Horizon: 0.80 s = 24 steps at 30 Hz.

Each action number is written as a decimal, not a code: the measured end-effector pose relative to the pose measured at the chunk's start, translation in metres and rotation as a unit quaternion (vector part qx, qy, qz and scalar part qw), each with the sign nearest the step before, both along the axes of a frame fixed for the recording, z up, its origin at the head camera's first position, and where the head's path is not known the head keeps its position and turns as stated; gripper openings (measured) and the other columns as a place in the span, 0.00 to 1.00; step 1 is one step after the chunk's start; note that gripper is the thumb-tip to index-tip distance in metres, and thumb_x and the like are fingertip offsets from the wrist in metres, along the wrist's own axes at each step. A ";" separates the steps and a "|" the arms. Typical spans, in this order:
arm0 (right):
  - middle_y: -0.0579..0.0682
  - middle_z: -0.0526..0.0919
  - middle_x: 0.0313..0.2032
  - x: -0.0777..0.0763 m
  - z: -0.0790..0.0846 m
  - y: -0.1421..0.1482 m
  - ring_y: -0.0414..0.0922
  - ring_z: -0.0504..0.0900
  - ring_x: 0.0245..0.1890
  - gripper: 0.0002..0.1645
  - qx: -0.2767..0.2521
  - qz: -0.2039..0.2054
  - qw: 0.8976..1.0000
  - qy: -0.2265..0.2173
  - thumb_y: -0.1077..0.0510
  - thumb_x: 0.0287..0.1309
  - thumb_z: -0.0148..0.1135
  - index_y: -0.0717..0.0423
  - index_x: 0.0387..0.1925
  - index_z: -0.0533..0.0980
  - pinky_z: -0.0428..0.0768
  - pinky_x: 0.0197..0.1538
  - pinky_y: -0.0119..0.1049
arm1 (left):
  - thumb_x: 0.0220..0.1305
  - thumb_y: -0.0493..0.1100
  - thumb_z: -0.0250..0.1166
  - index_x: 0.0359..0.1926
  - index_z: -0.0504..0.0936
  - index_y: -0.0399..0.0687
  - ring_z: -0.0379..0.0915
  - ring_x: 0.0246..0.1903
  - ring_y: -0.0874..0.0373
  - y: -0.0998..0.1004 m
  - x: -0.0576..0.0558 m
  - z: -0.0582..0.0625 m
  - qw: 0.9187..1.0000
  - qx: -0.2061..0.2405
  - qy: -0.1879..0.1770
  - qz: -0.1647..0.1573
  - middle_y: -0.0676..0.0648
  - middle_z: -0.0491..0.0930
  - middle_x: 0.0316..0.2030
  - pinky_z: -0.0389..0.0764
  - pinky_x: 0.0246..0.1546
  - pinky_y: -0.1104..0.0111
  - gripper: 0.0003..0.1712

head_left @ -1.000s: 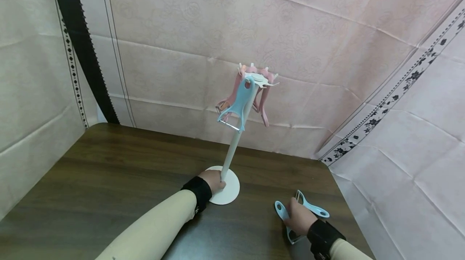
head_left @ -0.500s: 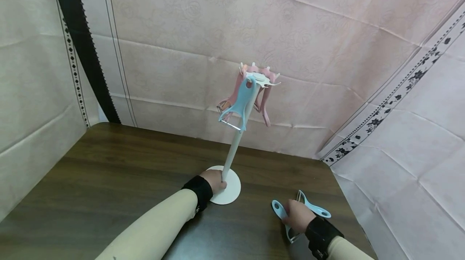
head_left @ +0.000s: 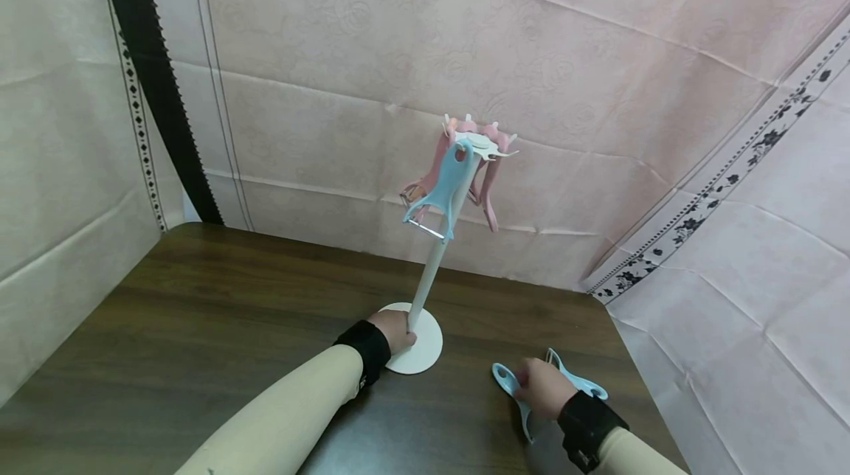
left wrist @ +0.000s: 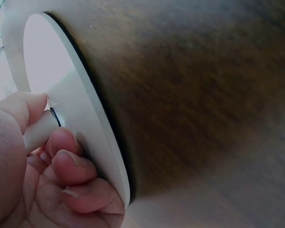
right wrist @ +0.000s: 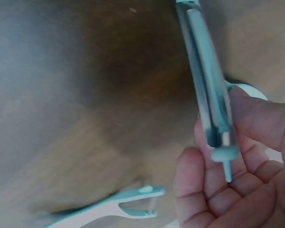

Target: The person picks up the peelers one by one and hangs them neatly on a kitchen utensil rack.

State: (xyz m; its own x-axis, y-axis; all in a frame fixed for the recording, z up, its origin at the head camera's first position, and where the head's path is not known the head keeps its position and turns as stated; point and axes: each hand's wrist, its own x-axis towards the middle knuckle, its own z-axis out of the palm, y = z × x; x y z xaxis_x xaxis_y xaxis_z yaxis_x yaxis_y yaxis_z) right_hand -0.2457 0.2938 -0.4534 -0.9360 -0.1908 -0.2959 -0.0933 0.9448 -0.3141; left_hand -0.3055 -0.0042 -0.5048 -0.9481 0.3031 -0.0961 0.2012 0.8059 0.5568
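My left hand [head_left: 392, 330] grips the bottom of the pole of a white hook stand [head_left: 430, 272], just above its round base. In the left wrist view, the thumb and curled fingers [left wrist: 69, 168] close round the pole against the base [left wrist: 80, 95]. My right hand [head_left: 544, 389] pinches a light blue Y-shaped peeler [head_left: 506, 379] at the right of the table. The right wrist view shows its metal blade [right wrist: 202, 76] between thumb and fingers. A second blue peeler [head_left: 589, 388] lies just beyond that hand, partly hidden by it.
From the stand's top hooks [head_left: 488, 147] hang a blue peeler [head_left: 446, 187] and several pink peelers [head_left: 490, 198]. The brown wooden table [head_left: 232, 327] ends at a patterned cloth backdrop [head_left: 319, 143], which also rises at both sides.
The handle end of the peeler in my right hand has shifted slightly left, and its blade end has become more hidden. My left hand keeps its hold on the pole.
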 end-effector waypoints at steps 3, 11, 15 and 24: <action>0.47 0.75 0.24 -0.002 0.011 -0.003 0.43 0.74 0.25 0.07 -0.018 -0.010 1.000 0.017 0.65 0.54 0.67 0.56 0.30 0.75 0.72 0.28 0.38 | 0.60 0.45 0.65 0.40 0.82 0.40 0.74 0.29 0.56 0.001 -0.001 -0.003 1.000 0.001 0.006 -0.002 0.48 0.81 0.28 0.76 0.42 0.61 0.12; 0.47 0.76 0.25 -0.019 0.063 -0.014 0.42 0.74 0.25 0.05 -0.101 -0.004 0.989 0.110 0.62 0.60 0.64 0.57 0.33 0.74 0.72 0.29 0.38 | 0.60 0.45 0.65 0.41 0.81 0.40 0.74 0.29 0.56 0.001 -0.005 -0.007 1.000 0.001 -0.001 -0.001 0.48 0.81 0.29 0.75 0.42 0.60 0.13; 0.46 0.78 0.28 -0.026 0.081 -0.017 0.43 0.74 0.28 0.07 -0.148 0.032 0.980 0.132 0.56 0.63 0.63 0.54 0.37 0.74 0.72 0.31 0.37 | 0.61 0.45 0.65 0.44 0.81 0.41 0.73 0.30 0.56 0.001 -0.006 -0.010 1.000 -0.002 -0.006 -0.001 0.48 0.82 0.31 0.75 0.44 0.60 0.14; 0.49 0.79 0.30 -0.022 0.121 -0.032 0.44 0.74 0.27 0.11 -0.228 0.082 0.950 0.198 0.50 0.64 0.61 0.52 0.39 0.75 0.72 0.27 0.33 | 0.61 0.44 0.66 0.46 0.80 0.39 0.74 0.32 0.55 -0.001 -0.003 -0.001 1.000 0.002 -0.022 -0.003 0.46 0.82 0.35 0.75 0.45 0.59 0.16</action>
State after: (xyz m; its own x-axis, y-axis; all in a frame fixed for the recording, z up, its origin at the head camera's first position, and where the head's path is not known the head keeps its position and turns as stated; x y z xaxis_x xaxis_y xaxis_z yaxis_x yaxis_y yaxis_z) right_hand -0.2680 0.2619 -0.3324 -0.9032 -0.3673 0.2220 -0.4237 0.6812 -0.5970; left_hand -0.3085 -0.0050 -0.5063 -0.9412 0.3089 -0.1367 0.1807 0.8023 0.5689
